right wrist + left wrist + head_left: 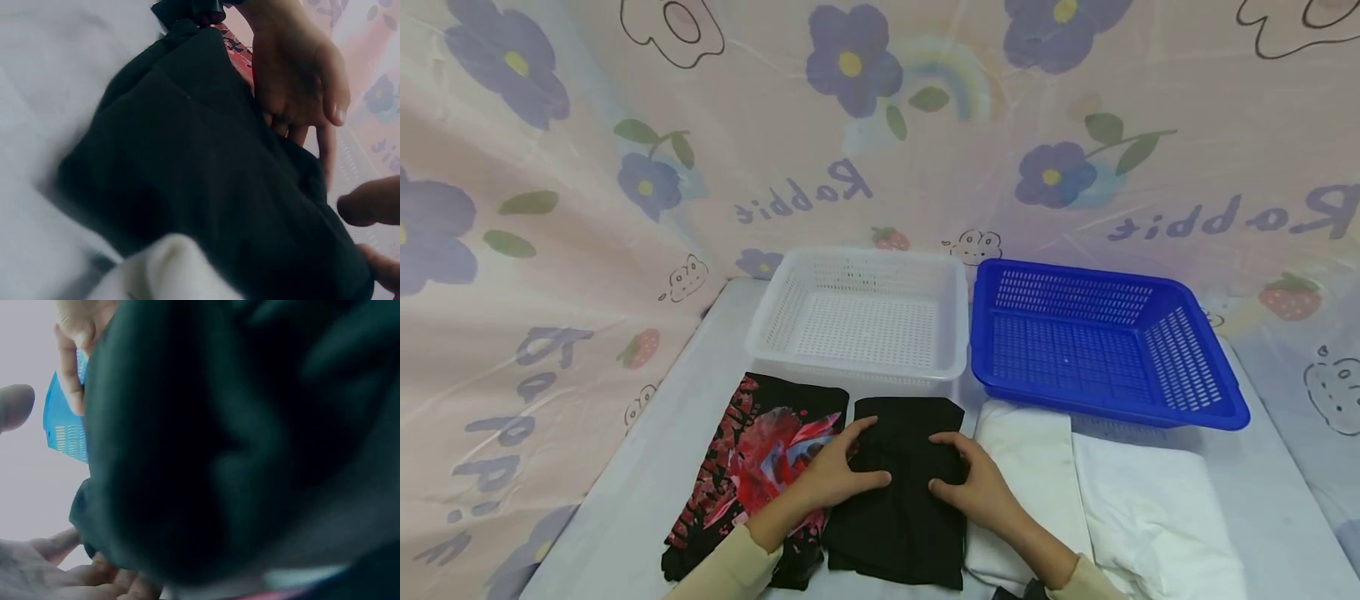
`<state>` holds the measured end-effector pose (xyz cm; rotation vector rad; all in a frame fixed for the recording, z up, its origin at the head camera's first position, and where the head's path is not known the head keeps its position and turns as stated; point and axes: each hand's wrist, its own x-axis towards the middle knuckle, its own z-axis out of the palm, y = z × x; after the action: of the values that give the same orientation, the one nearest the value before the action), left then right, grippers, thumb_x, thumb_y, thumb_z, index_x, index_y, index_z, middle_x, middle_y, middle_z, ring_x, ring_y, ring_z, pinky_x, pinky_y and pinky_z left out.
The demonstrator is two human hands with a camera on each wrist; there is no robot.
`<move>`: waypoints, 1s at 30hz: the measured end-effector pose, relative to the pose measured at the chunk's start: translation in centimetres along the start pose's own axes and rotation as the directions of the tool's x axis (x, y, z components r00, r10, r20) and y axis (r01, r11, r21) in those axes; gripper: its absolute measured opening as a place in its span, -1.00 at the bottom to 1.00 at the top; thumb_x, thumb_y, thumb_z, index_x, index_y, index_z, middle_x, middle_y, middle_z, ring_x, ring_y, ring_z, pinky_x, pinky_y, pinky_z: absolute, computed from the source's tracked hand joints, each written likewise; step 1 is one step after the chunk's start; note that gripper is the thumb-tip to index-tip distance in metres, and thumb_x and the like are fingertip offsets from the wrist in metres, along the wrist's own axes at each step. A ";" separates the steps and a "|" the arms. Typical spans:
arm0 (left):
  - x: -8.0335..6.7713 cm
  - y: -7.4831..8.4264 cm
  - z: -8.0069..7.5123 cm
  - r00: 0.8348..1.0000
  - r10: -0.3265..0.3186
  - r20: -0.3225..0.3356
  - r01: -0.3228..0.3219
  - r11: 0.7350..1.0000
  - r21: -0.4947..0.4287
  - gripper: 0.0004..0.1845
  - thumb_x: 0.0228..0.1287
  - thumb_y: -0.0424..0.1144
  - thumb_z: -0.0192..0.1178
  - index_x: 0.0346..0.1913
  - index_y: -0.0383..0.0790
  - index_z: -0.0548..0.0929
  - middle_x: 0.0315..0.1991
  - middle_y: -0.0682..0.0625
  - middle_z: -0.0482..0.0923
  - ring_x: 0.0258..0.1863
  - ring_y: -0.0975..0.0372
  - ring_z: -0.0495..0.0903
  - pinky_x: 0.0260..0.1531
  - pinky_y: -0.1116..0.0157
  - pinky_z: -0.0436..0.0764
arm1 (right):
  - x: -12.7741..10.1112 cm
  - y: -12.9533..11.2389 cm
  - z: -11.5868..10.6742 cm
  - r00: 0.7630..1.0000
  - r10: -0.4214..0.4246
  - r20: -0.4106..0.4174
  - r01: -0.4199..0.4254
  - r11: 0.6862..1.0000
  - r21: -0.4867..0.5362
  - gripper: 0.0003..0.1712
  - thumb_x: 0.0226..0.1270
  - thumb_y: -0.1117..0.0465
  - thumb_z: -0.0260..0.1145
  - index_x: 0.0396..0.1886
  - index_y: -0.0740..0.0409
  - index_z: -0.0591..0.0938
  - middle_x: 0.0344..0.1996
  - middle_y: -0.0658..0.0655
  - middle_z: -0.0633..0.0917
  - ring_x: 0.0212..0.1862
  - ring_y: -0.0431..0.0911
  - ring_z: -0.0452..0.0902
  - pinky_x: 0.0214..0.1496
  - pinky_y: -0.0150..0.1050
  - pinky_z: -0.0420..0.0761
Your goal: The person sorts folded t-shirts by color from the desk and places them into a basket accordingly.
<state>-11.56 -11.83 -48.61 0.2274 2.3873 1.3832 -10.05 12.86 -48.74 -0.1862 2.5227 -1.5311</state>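
Note:
A folded black garment (910,508) lies on the white-covered table, with a hand at each side. My left hand (838,471) touches its left edge, thumb spread over the top. From the right, my right hand (977,487) rests at the opposite edge, its fingers and thumb apart and lightly bent. In the right wrist view, the left hand's fingertips are tucked behind the garment's edge while its thumb stands off the cloth. Dark fabric fills most of the left wrist view, blurred. Left of it lies a folded black garment with a red floral print (767,467).
Two folded white cloths (1030,492) (1157,517) lie to the right. Behind the row stand a white perforated basket (857,367) and a blue perforated basket (1112,408), side by side. A patterned curtain (925,175) hangs around the table's back and left.

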 end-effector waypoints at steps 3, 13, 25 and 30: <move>0.0 0.0 0.1 1.000 0.012 -0.002 -0.013 0.999 -0.042 -0.10 0.08 0.00 0.38 0.48 0.08 0.17 0.29 -0.19 0.39 0.21 -0.10 0.43 0.05 -0.11 0.50 | 0.1 0.2 -0.1 1.000 0.004 0.021 -0.005 0.998 0.062 -0.39 0.01 0.34 0.46 0.12 0.00 0.55 0.07 0.25 0.56 -0.19 -0.10 0.61 -0.19 -0.26 0.60; -0.2 -0.1 0.3 0.998 -0.015 0.057 0.024 0.988 -0.153 -0.13 0.13 -0.10 0.37 0.48 -0.01 0.16 0.26 -0.23 0.45 0.12 -0.01 0.55 0.02 -0.02 0.56 | 0.1 0.4 -0.3 0.992 -0.015 0.122 -0.005 0.986 0.165 -0.37 0.05 0.33 0.44 0.18 0.08 0.50 0.04 0.30 0.58 -0.18 -0.06 0.60 -0.25 -0.30 0.59; -0.5 -0.4 0.8 0.997 0.034 0.067 -0.026 0.993 -0.116 -0.22 0.16 -0.12 0.34 0.42 0.20 0.23 0.27 -0.15 0.41 0.08 0.06 0.53 -0.03 0.03 0.55 | -0.7 0.0 0.0 0.986 -0.098 0.132 0.085 0.992 0.097 -0.36 0.12 0.32 0.41 0.22 -0.02 0.45 0.12 0.30 0.55 -0.25 -0.14 0.66 -0.31 -0.33 0.62; -1.0 -0.2 0.8 0.994 0.089 0.069 -0.080 0.989 -0.125 -0.28 0.19 -0.15 0.32 0.37 0.32 0.28 0.22 -0.08 0.46 0.05 0.13 0.55 -0.04 0.10 0.55 | -1.1 -0.5 -0.4 0.984 -0.141 0.112 0.135 0.989 0.057 -0.34 0.11 0.29 0.43 0.23 -0.06 0.44 0.08 0.26 0.59 -0.25 -0.15 0.65 -0.32 -0.34 0.61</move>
<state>-10.30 -11.55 -48.91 0.3445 2.2469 1.5256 -9.06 13.21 -47.97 -0.4384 2.4244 -1.5811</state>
